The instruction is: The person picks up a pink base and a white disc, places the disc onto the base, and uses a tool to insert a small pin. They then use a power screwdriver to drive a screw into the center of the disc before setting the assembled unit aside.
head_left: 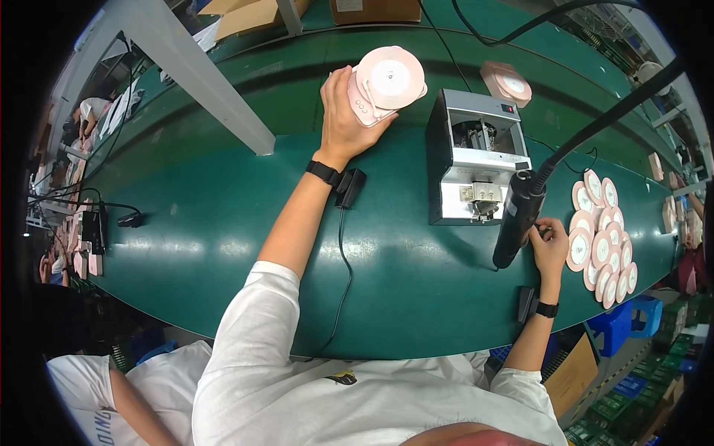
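Note:
My left hand is wrapped around a pale pink device shaped like a small record player, holding it above the bench. A round pink disc with a white centre sits on top of the device, and small round buttons show along its near side. My right hand is low over the bench with its fingers curled together. Its fingertips are partly behind a black electric screwdriver, and whatever they hold cannot be made out. That screwdriver hangs tilted from a thick black cable, just left of the hand.
A silver and black screw feeder stands behind the screwdriver. Several pink discs lie heaped at the right. Another pink device rests beyond the feeder. A metal post rises at left. Other people work nearby.

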The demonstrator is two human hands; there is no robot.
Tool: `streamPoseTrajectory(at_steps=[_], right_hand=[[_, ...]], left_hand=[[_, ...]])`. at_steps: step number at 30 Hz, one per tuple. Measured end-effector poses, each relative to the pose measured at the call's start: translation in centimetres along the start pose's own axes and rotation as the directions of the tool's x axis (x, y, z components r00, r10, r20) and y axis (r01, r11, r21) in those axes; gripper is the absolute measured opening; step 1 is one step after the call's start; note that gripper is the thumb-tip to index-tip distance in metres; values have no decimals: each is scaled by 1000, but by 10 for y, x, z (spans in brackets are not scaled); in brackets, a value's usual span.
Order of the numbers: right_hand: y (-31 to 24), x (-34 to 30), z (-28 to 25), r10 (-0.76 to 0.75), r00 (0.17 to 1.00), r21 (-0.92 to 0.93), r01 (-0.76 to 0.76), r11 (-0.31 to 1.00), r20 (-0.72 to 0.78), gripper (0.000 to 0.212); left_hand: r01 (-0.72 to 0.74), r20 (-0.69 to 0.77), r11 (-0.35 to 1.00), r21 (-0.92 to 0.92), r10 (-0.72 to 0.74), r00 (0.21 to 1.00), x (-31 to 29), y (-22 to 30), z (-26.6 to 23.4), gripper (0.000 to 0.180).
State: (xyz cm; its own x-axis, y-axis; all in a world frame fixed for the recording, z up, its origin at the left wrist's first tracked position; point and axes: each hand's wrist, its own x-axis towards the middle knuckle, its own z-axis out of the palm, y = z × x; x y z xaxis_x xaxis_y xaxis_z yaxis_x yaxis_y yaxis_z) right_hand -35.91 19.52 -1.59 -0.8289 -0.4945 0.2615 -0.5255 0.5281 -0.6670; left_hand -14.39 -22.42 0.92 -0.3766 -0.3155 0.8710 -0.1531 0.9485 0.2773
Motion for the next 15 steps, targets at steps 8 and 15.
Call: streamPoseTrajectory(at_steps=[8,15], right_hand=[[2,-7,1,-119,993,-169,119,979,7,15],[34,4,5,-174,981,-11,174,985,-82,25]], left_hand=[[238,25,966,-101,-237,971,-30,26,-27,116],[507,397,806,-306,-377,837,-95,78,-112,116]])
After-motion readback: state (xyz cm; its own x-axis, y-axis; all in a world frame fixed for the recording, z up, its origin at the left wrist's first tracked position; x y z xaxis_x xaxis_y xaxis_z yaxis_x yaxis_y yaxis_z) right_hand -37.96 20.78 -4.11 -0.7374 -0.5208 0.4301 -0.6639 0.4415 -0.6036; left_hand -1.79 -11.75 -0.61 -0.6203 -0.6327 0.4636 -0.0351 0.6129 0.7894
